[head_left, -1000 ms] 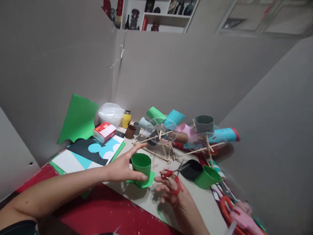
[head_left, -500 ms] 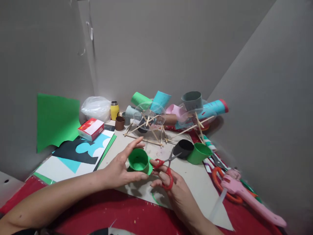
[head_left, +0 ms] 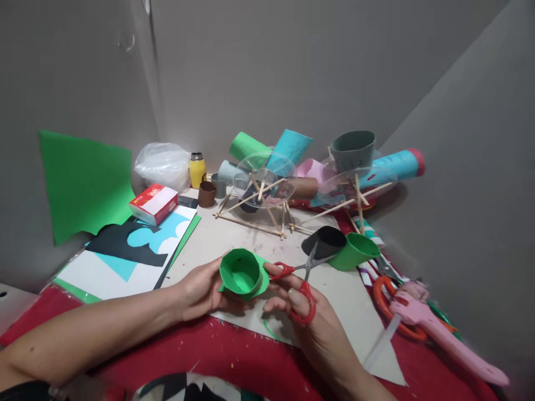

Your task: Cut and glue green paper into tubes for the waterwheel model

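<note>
A small green paper cup (head_left: 240, 273) with a flat rim of paper at its base rests in my left hand (head_left: 204, 287), whose fingers pass beneath and behind it. My right hand (head_left: 311, 312) has thumb and fingers in the red handles of a pair of scissors (head_left: 309, 266). The blades are spread and point away, toward a black paper tube (head_left: 324, 243). Fingertips of that hand come close to the cup's right edge; whether they touch it I cannot tell. A thin green paper strip (head_left: 268, 327) lies on the board below.
A stick-and-plastic wheel (head_left: 265, 181) bearing coloured paper tubes stands behind. To the left are paper sheets (head_left: 83, 278), a red box (head_left: 153, 204) and a yellow bottle (head_left: 198, 171). A green tube (head_left: 355, 252), pink glue gun (head_left: 447, 334) and orange-handled scissors (head_left: 378, 295) lie right.
My left hand has shifted under the green cup, its thumb no longer across the front. The cup's opening has turned more toward me. The view has also shifted slightly.
</note>
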Demonstrator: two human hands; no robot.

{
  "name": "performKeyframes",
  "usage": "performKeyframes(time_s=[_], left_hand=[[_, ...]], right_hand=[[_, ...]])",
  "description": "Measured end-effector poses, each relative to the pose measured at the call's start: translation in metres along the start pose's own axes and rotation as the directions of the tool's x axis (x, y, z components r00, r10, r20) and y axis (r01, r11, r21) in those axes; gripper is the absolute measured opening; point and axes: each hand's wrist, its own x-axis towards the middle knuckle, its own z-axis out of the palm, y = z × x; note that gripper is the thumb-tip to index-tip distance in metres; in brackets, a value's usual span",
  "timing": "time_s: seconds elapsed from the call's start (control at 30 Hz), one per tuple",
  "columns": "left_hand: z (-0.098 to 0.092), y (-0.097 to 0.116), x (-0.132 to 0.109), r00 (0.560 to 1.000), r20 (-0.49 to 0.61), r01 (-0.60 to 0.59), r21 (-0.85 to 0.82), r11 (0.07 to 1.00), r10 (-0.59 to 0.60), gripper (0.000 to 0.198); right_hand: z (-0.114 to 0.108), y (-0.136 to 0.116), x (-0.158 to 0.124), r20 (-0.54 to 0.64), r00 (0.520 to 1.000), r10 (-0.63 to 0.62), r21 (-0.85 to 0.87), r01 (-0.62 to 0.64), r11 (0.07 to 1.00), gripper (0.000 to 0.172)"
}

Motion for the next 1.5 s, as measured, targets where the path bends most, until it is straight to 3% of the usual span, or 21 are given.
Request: performKeyframes(time_s=[0.1, 0.27, 0.47, 0.6, 0.83, 0.87, 1.0, 1.07, 1.2, 1.3, 1.4, 1.5], left_hand=[[0.007, -0.002, -0.003, 0.996, 0.052, 0.081, -0.138, 0.987, -0.074, 0.053], [0.001, -0.006, -0.001, 0.987, 0.138, 0.102, -0.195, 0.976, -0.076, 0.063], [-0.014, -0.018, 0.009, 0.964, 0.232, 0.198, -0.288, 0.937, -0.132, 0.061], [-0.016, -0.020, 0.010, 0.974, 0.204, 0.163, -0.312, 0.936, -0.102, 0.047], [-0.022, -0.011, 0.009, 0.970, 0.175, 0.221, -0.365, 0.904, -0.166, 0.052], [-0.022, -0.010, 0.010, 0.971, 0.160, 0.225, -0.375, 0.899, -0.177, 0.052], [-0.022, -0.004, 0.010, 0.974, 0.143, 0.221, -0.393, 0.893, -0.178, 0.053], [-0.022, -0.003, 0.010, 0.973, 0.148, 0.224, -0.397, 0.890, -0.178, 0.054], [-0.026, -0.007, 0.011, 0.974, 0.144, 0.218, -0.419, 0.881, -0.172, 0.053], [-0.030, -0.009, 0.012, 0.965, 0.159, 0.258, -0.422, 0.869, -0.209, 0.057], [-0.031, -0.009, 0.013, 0.955, 0.183, 0.290, -0.431, 0.855, -0.232, 0.061], [-0.028, -0.009, 0.014, 0.947, 0.209, 0.315, -0.453, 0.834, -0.244, 0.063]], right_hand=[[0.002, 0.000, -0.001, 0.007, 0.998, 0.067, 0.007, -0.067, 0.998, 0.053], [-0.003, 0.004, -0.003, 0.056, 0.996, 0.067, -0.080, -0.062, 0.995, 0.053], [-0.005, 0.002, -0.004, 0.157, 0.986, 0.057, -0.361, 0.004, 0.933, 0.050], [-0.004, 0.003, -0.005, 0.113, 0.993, -0.022, -0.483, 0.075, 0.872, 0.040], [-0.013, 0.005, -0.004, -0.054, 0.985, -0.164, -0.437, 0.124, 0.891, 0.044], [-0.014, 0.003, -0.004, -0.062, 0.986, -0.156, -0.440, 0.114, 0.891, 0.044], [-0.015, -0.001, -0.006, -0.064, 0.995, 0.077, -0.398, -0.096, 0.912, 0.037], [-0.015, 0.002, -0.008, -0.023, 0.992, 0.123, -0.423, -0.121, 0.898, 0.040], [-0.016, 0.013, -0.005, 0.055, 0.983, 0.176, -0.573, -0.113, 0.811, 0.042], [-0.018, 0.014, -0.002, 0.080, 0.981, 0.179, -0.723, -0.067, 0.688, 0.039], [-0.022, 0.011, -0.003, 0.165, 0.979, 0.121, -0.831, 0.072, 0.552, 0.039], [-0.027, 0.012, -0.005, 0.284, 0.959, 0.012, -0.840, 0.243, 0.485, 0.037]])
